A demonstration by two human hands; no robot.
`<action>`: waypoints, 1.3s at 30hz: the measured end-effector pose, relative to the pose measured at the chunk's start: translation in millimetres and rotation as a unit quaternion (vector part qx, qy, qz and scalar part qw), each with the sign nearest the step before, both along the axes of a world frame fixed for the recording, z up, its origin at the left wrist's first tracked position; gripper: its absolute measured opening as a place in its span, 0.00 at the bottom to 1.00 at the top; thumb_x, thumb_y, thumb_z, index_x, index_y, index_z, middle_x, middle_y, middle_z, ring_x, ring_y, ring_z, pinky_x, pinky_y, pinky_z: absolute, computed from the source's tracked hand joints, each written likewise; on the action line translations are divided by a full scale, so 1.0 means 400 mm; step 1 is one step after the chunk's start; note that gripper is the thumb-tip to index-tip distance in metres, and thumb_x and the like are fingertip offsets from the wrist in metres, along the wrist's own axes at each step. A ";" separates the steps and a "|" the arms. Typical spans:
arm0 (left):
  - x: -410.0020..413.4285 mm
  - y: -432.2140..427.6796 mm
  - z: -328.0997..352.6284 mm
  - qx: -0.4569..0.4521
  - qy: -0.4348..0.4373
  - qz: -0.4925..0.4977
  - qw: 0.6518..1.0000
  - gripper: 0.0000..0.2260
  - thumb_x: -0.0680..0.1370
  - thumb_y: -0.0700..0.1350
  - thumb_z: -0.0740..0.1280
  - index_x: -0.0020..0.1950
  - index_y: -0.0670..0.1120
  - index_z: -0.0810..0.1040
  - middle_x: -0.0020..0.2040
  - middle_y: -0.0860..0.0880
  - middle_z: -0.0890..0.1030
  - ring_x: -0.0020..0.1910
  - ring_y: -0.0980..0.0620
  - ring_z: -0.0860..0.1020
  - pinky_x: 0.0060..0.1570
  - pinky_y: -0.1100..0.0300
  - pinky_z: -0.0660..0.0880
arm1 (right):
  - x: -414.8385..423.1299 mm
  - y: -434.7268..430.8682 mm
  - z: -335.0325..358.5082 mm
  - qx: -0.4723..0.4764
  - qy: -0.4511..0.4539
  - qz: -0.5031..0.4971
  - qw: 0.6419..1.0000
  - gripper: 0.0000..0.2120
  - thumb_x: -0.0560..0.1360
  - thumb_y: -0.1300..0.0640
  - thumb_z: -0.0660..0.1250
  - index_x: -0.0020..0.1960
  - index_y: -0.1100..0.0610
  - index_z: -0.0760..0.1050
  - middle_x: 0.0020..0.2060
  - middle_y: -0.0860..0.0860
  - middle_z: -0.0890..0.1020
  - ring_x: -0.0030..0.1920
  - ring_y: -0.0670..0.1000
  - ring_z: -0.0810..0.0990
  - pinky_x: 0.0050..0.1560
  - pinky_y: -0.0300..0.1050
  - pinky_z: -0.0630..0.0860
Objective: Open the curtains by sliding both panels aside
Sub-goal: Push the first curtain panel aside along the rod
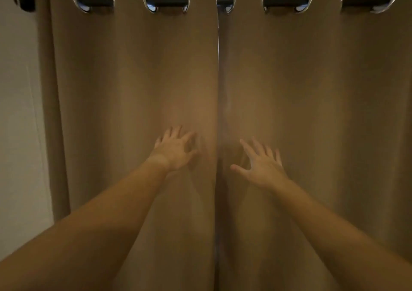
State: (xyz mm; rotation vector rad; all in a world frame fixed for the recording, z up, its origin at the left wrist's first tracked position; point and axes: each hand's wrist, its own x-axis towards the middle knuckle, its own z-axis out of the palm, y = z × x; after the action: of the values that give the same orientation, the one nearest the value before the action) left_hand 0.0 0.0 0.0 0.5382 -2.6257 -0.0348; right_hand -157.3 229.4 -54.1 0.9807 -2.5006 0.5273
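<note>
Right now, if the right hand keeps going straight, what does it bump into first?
Most likely the right curtain panel. The right hand is open, fingers pointing at the cloth just beside the middle gap; whether it already touches is unclear.

Two tan grommet curtain panels [133, 78] [312, 78] hang closed, edges meeting

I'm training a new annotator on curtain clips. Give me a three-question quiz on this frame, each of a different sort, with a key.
1. True or false: the left panel and the right panel meet at the middle, still drawn shut.
2. Multiple choice: the left hand is A) clenched on a fold, B) open with fingers spread near the left panel's inner edge, C) holding the rod.
3. Fill in: the right hand is open in front of the ____ panel.

Key: 1 true; 2 B; 3 right.
</note>
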 end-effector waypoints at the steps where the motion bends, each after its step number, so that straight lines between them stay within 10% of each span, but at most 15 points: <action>1: -0.003 -0.011 0.001 -0.020 -0.001 -0.004 1.000 0.32 0.88 0.65 0.59 0.90 0.61 0.53 0.92 0.47 0.45 0.91 0.39 0.46 0.87 0.36 0.52 | 0.005 -0.010 -0.007 0.007 0.001 0.008 1.000 0.44 0.79 0.24 0.57 0.87 0.37 0.42 0.89 0.50 0.44 0.87 0.61 0.47 0.84 0.66 0.40; 17: -0.138 -0.099 0.042 -0.198 0.091 -0.058 0.974 0.32 0.88 0.66 0.55 0.90 0.65 0.45 0.92 0.49 0.45 0.91 0.40 0.43 0.88 0.30 0.46 | -0.073 -0.244 -0.199 -0.091 -0.027 0.124 0.988 0.47 0.78 0.27 0.62 0.86 0.35 0.38 0.88 0.46 0.38 0.87 0.60 0.41 0.84 0.57 0.54; 23: -0.277 -0.103 0.053 -0.246 0.144 -0.080 0.955 0.34 0.87 0.67 0.58 0.89 0.66 0.47 0.92 0.49 0.44 0.91 0.38 0.44 0.85 0.26 0.48 | -0.158 -0.354 -0.256 -0.144 -0.022 0.193 0.970 0.51 0.80 0.32 0.66 0.86 0.39 0.33 0.82 0.40 0.28 0.87 0.58 0.40 0.81 0.46 0.42; 39: -0.391 -0.300 0.059 -0.412 0.180 0.104 0.887 0.39 0.84 0.70 0.64 0.90 0.63 0.51 0.92 0.46 0.46 0.91 0.37 0.48 0.84 0.24 0.48 | -0.270 -0.613 -0.238 -0.133 0.065 0.290 0.945 0.55 0.75 0.23 0.61 0.86 0.40 0.31 0.89 0.49 0.40 0.88 0.56 0.43 0.82 0.59 0.67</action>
State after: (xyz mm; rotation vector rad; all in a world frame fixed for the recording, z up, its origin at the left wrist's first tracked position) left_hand -156.3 -119.8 23.6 0.4333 -1.9469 0.9126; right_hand -265.2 -15.6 -149.3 1.5799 -1.9323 0.9103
